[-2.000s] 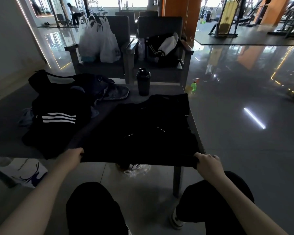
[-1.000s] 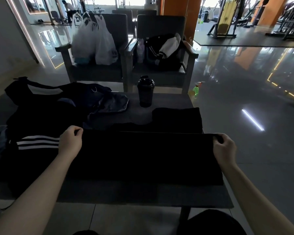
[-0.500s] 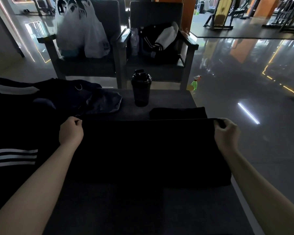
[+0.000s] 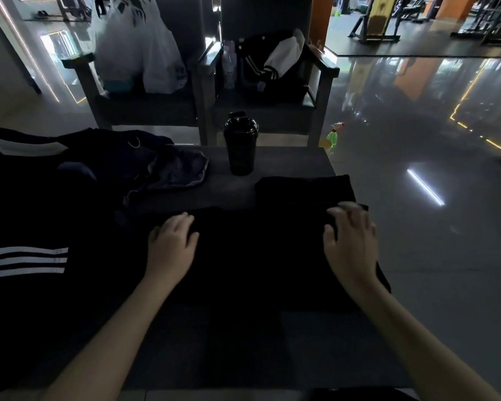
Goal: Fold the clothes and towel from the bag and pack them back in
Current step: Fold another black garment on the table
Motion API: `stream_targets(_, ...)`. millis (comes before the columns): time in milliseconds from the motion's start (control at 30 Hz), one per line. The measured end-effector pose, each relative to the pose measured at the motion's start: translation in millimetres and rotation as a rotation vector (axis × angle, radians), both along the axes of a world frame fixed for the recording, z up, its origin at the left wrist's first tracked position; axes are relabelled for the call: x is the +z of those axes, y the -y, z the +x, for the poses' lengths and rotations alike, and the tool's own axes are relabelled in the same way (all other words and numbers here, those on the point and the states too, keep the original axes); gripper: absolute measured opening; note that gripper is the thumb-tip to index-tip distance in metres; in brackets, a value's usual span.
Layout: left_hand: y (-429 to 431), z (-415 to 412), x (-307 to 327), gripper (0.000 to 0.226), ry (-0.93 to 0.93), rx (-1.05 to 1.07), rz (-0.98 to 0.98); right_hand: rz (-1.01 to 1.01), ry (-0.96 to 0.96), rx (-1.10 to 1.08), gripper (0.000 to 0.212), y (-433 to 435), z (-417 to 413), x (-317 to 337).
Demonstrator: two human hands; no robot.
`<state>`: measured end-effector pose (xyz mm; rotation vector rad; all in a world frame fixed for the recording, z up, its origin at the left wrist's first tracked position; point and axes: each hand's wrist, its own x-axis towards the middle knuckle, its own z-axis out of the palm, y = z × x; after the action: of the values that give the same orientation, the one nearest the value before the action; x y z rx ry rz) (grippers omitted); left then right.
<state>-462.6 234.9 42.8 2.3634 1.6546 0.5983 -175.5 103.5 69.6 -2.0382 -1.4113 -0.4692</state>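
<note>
Matt black cloth garment (image 4: pixel 261 256) on a matt table (image 4: pixel 287 163); glossy plastic shaker (image 4: pixel 240 143); polished floor (image 4: pixel 417 134).

Dim gym, glossy floor (image 4: pixel 434 285), 2 armchairs (image 4: pixel 320 82)

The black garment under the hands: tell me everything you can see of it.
The black garment is dark, soft-looking cloth, folded into a wide flat band across the table near its right edge. The left hand and right hand rest on its far edge, fingers relaxed. A narrower black fold lies beyond; too dark to tell if separate.
</note>
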Motion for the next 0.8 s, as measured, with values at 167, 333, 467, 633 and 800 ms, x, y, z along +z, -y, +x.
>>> stream_targets(167,31.7,-13.5,-18.0,0.056,-0.28,0.0,-0.199,-0.399,-0.016,0.26,0.042,21.8,-52.7,-40.2)
stream_targets(333,37.9,-28.2,-26.8,0.06,-0.306,0.027,-0.257,-0.657,-0.029,0.254,0.08,29.5,-60.0,-58.8)
stream_targets(467,39.8,-27.6,-32.1,0.06,-0.315,0.045,-0.196,-0.67,0.021,0.258,0.08,26.9,-57.1,-62.7)
stream_targets(633,46.7,-27.8,-33.6,0.061,-0.346,0.078,-0.181,-0.65,0.005,0.248,0.067,25.6,-57.0,-67.6)
stream_targets(800,77.4,-32.2,-30.0,0.061,-0.361,0.114,-0.217,-0.718,-0.027,0.307,0.077,47.8,-59.2,-58.4)
